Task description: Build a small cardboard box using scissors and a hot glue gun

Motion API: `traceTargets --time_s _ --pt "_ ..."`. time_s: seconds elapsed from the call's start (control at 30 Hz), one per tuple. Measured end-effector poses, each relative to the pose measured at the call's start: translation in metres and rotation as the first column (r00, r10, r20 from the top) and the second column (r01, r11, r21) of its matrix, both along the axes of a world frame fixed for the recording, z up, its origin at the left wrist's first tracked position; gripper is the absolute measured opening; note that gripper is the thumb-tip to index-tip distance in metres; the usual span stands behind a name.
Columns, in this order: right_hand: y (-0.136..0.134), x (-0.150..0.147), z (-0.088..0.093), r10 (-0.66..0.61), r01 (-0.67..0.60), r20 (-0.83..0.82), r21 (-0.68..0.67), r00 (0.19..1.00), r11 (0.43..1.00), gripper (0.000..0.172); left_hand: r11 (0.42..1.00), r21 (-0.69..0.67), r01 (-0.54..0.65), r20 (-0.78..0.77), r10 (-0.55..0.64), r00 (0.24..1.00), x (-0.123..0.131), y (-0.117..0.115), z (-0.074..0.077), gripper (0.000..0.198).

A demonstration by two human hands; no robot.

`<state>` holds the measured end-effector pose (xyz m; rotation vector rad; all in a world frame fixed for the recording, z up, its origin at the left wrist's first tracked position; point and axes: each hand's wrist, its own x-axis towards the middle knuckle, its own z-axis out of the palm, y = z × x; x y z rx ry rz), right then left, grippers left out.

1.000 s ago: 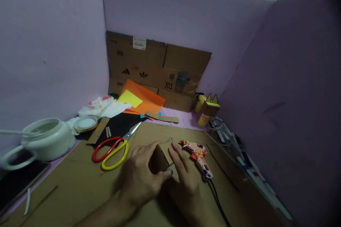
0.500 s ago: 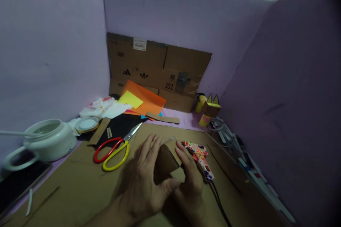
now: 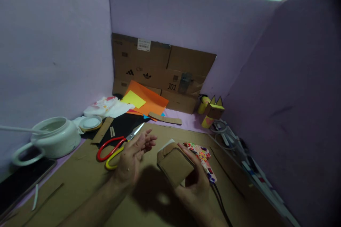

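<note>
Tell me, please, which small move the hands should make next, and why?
Probably the left hand should move to the free side of the small cardboard box and steady it. Only the right hand grips it now, and the shadow below suggests it is held above the surface. The left hand is open and apart from it, near the scissors.

The left forearm [image 3: 93,200] slants up from the bottom edge, left of centre, to the left hand [image 3: 133,156] near mid-frame, open with its fingers [image 3: 149,138] slightly bent, while the right hand [image 3: 198,179], lower right of centre, curves in a one-handed grip.
</note>
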<state>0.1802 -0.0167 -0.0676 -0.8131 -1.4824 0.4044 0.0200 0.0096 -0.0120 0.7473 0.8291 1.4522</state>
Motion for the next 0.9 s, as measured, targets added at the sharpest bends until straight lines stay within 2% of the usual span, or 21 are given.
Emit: traceTargets --time_s 0.1,0.17,0.27,0.37,0.5,0.63,0.73,0.9 --pt "0.001 -0.001 0.000 -0.023 0.018 -0.061 -0.077 0.998 0.997 0.064 0.986 0.089 0.141 -0.101 -0.132 0.986 0.000 -0.001 -0.009 0.079" --pt "0.000 -0.002 0.000 -0.040 0.029 -0.092 -0.123 0.995 0.992 0.063 0.941 0.185 0.284 -0.209 -0.245 0.947 0.003 -0.008 -0.013 0.094" --pt "0.000 -0.002 0.000 -0.037 0.020 -0.131 -0.129 0.991 0.991 0.060 0.894 0.217 0.393 -0.408 -0.283 0.868 0.011 -0.022 -0.014 0.098" --pt "0.000 -0.003 -0.002 -0.041 0.036 -0.110 -0.050 0.993 0.998 0.063 0.911 0.212 0.354 -0.543 -0.192 0.818 0.019 -0.030 -0.010 0.090" --pt "0.001 -0.005 -0.002 -0.058 0.060 -0.048 0.036 0.997 0.998 0.059 0.921 0.232 0.311 -0.624 -0.104 0.774 0.022 -0.031 -0.007 0.081" --pt "0.000 -0.008 0.000 -0.107 0.106 0.007 0.055 0.994 0.993 0.047 0.936 0.257 0.239 -0.706 0.013 0.708 0.023 -0.030 -0.002 0.067" --pt "-0.001 -0.009 0.001 -0.160 0.159 0.023 0.066 0.987 0.985 0.042 0.930 0.283 0.234 -0.749 0.061 0.660 0.025 -0.032 0.003 0.062" --pt "0.001 -0.008 0.001 -0.183 0.175 0.067 0.108 0.981 0.979 0.045 0.918 0.319 0.235 -0.788 0.119 0.605 0.027 -0.032 0.004 0.061"
